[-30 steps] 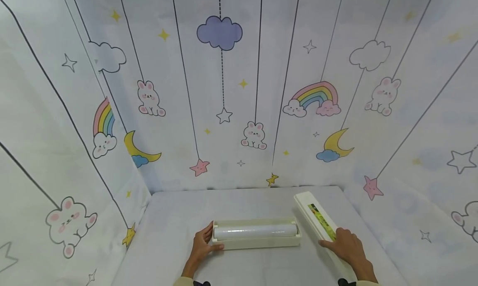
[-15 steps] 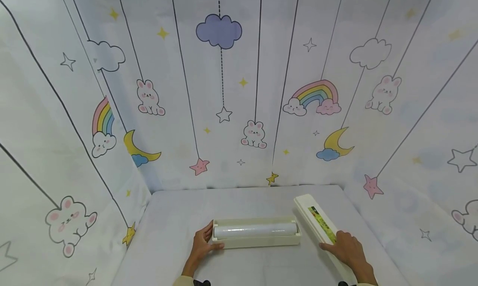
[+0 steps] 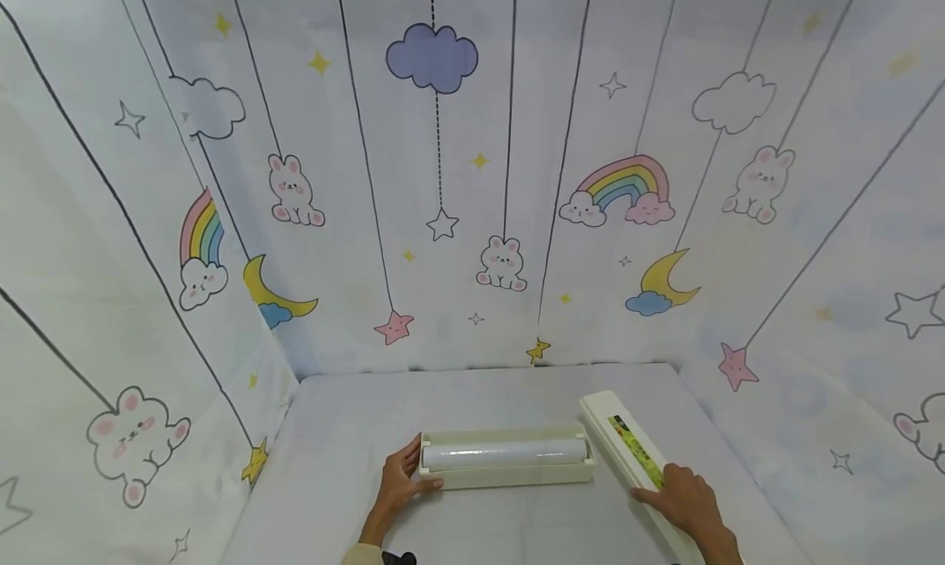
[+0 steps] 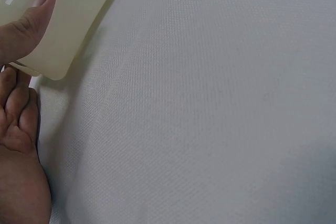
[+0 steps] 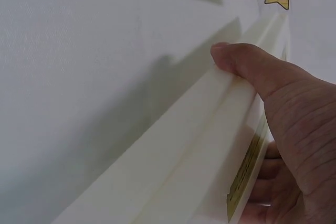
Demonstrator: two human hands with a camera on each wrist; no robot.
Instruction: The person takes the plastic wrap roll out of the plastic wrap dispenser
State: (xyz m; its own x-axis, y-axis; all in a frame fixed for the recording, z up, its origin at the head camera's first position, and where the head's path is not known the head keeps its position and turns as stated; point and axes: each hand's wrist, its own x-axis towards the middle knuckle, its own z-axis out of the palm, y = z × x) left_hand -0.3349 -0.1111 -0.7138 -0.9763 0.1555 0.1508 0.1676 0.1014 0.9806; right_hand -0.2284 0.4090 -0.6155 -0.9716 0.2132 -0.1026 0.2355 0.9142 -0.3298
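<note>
A cream open box (image 3: pixel 509 478), long and narrow, lies crosswise on the white table, with a shiny roll of cling film (image 3: pixel 502 453) inside it. My left hand (image 3: pixel 399 485) grips the box's left end, thumb on the front wall and fingers round the end. In the left wrist view, the thumb (image 4: pixel 32 27) presses on the box wall (image 4: pixel 79 19). To the right, my right hand (image 3: pixel 685 499) holds a long cream lid (image 3: pixel 607 413) with a green label (image 3: pixel 636 450), slanted toward me. In the right wrist view, the thumb lies across the lid's edge (image 5: pixel 184 150), fingers behind.
White cloth covers the table (image 3: pixel 472 528). White walls (image 3: pixel 443 155) printed with rabbits, stars and rainbows enclose it at the back and both sides. The lid's far end is close to the box's right end.
The far end of the lid has dropped slightly toward the table in my right hand. My left hand and the box stay in place; the head view has shifted a little.
</note>
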